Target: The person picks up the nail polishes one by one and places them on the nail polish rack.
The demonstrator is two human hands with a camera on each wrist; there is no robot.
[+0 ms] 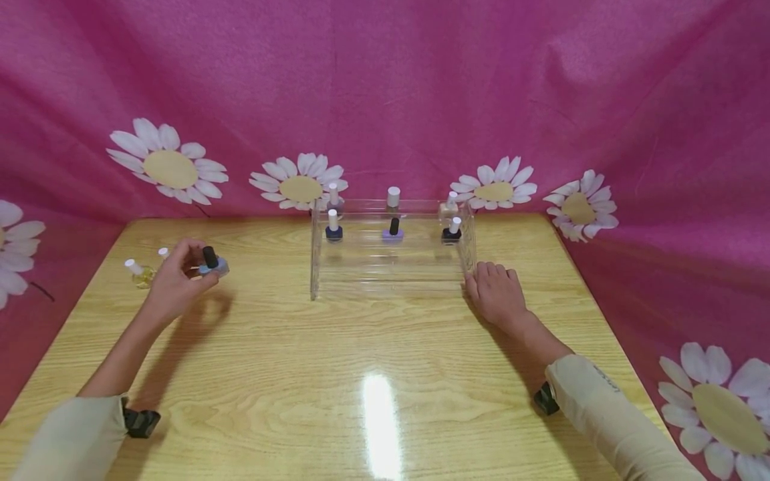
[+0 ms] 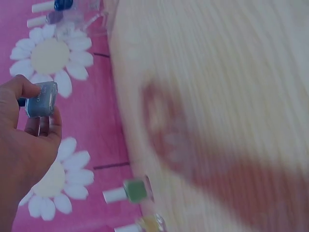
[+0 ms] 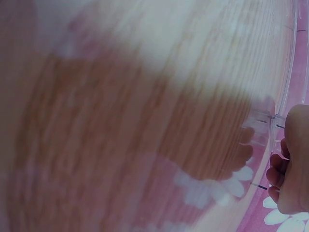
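My left hand (image 1: 174,280) pinches a grey-blue nail polish bottle (image 1: 214,266) with a black cap between thumb and fingers, above the left part of the table. In the left wrist view the label side of that nail polish (image 2: 42,99) shows. Close by that hand stand a yellow nail polish (image 1: 142,276) and a green nail polish (image 2: 135,191), both white-capped. My right hand (image 1: 498,294) has its fingers curled at the right side panel of a clear tiered display rack (image 1: 394,292), with the thumb at its front edge. In the right wrist view the curled fingers (image 3: 276,176) show beside the panel.
The rack's second tier holds a dark blue bottle (image 1: 333,232), a lilac one (image 1: 393,234) and a black one (image 1: 451,235). Three more white-capped bottles stand on the top tier. Behind the wooden table (image 1: 289,374) hangs a pink cloth (image 1: 391,100) with daisies.
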